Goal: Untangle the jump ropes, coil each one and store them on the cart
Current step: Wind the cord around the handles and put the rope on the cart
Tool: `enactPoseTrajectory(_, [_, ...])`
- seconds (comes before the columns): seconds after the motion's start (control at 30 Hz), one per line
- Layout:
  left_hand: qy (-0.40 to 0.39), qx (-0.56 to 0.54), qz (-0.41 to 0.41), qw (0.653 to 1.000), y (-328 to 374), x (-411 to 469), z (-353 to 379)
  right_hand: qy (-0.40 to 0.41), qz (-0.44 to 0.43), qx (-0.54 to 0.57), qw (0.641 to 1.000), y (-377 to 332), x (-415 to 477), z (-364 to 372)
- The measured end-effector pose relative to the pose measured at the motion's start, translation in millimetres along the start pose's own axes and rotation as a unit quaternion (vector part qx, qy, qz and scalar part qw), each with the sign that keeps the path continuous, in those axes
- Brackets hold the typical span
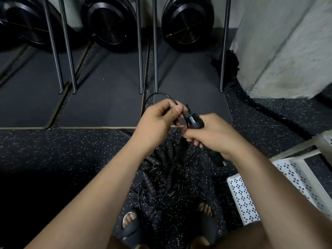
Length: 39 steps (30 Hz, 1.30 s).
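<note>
My right hand (210, 133) grips a black jump rope handle (195, 121) held at chest height over the floor. Its thin black cord (161, 95) arcs up and left from the handle's top, and my left hand (158, 119) pinches that cord just beside the handle. Below my hands a tangled pile of jump ropes (167, 177) with ribbed black handles and thin wire cords lies on the speckled floor between my feet. The white perforated cart (251, 191) stands at the lower right.
Rowing machines with black fan housings (186, 22) and chrome rails (155, 51) stand ahead on dark mats. A thick black battle rope (269, 112) runs along the floor past a grey concrete pillar (287, 51) at right. My sandalled feet (130, 221) flank the pile.
</note>
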State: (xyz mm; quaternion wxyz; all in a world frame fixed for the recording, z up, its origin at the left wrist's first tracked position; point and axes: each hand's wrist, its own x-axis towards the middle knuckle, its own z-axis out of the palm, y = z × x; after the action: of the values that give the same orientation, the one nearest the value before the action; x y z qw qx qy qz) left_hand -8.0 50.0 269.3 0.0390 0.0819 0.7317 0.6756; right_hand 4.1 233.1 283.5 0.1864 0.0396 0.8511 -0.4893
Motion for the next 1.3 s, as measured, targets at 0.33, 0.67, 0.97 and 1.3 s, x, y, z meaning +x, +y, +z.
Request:
enactPoseTrajectory(0.33, [0.062, -0.009, -0.07, 0.996, 0.2, 3.5, -7.9, 0.012, -0.035, 0.095, 0.995, -6.5, -2.3, -4.2])
enactPoseTrajectory(0.67, [-0.098, -0.02, -0.151, 0.983, 0.7, -17.8, 14.1, 0.051, -0.019, 0.339, 0.939, -10.8, -4.0, -21.2])
enactPoseTrajectory(0.97, [-0.012, -0.144, -0.159, 0.977, 16.0, -44.9, 15.5, 0.132, 0.047, 0.314, 0.939, -17.4, -16.0, 2.3])
enactPoseTrajectory(1.3, [0.05, -0.123, -0.134, 0.982, 21.8, -27.2, 2.9, 0.15, 0.012, 0.454, 0.878, -8.6, -10.5, 31.0])
